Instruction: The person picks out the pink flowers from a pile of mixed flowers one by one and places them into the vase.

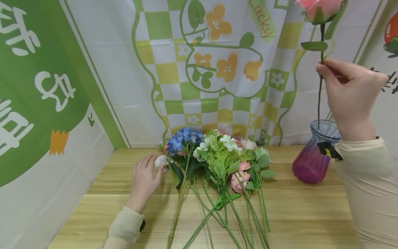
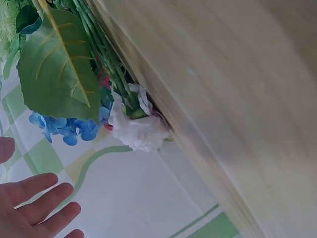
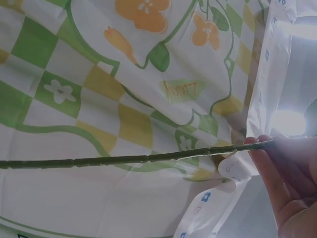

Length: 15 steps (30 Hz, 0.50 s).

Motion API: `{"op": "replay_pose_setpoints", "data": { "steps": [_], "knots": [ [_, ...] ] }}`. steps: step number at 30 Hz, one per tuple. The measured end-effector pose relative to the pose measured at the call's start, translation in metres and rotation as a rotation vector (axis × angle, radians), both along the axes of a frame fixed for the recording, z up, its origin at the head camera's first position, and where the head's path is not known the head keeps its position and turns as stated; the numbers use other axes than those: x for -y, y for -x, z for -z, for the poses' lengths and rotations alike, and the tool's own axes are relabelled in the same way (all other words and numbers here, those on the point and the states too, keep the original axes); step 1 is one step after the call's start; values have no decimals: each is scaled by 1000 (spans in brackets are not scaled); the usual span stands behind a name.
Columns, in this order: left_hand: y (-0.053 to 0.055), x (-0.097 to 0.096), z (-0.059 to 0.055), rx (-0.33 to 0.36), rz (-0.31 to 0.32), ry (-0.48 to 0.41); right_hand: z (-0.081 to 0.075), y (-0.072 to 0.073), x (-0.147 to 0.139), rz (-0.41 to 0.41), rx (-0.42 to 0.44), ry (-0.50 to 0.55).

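High on the right, my right hand (image 1: pixel 352 91) pinches the thin green stem (image 3: pixel 114 160) of a pink rose (image 1: pixel 321 12) between thumb and fingers. The rose stands upright, and its bloom is cut off by the top of the head view. Its stem reaches down to the mouth of a blue-to-purple glass vase (image 1: pixel 312 162); how far inside it goes I cannot tell. At the left, my left hand (image 1: pixel 144 178) is beside a white flower (image 1: pixel 161 162) at the edge of the flower pile. In the left wrist view its fingers (image 2: pixel 47 196) are spread, apart from the white bloom.
Several artificial flowers lie on the wooden table (image 1: pixel 289 214), stems toward the front: a blue hydrangea (image 1: pixel 183 140), white-green blossoms (image 1: pixel 228 143) and small pink ones (image 1: pixel 240 180). A green tie (image 1: pixel 228 200) lies among the stems. Behind hangs a checkered cloth (image 1: pixel 214 107).
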<state>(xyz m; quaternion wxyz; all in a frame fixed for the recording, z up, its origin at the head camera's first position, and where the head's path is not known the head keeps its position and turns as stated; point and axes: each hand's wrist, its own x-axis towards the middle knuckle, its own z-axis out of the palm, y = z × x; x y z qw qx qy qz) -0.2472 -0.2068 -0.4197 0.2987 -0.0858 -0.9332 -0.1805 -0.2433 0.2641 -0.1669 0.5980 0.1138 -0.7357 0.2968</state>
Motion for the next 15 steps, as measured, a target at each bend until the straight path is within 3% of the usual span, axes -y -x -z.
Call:
{"op": "replay_pose_setpoints", "data": {
  "steps": [6, 15],
  "knots": [
    [0, 3, 2, 23, -10, 3, 1, 2, -6, 33, 10, -7],
    [1, 6, 4, 0, -24, 19, 15, 13, -20, 82, 81, 3]
  ]
}}
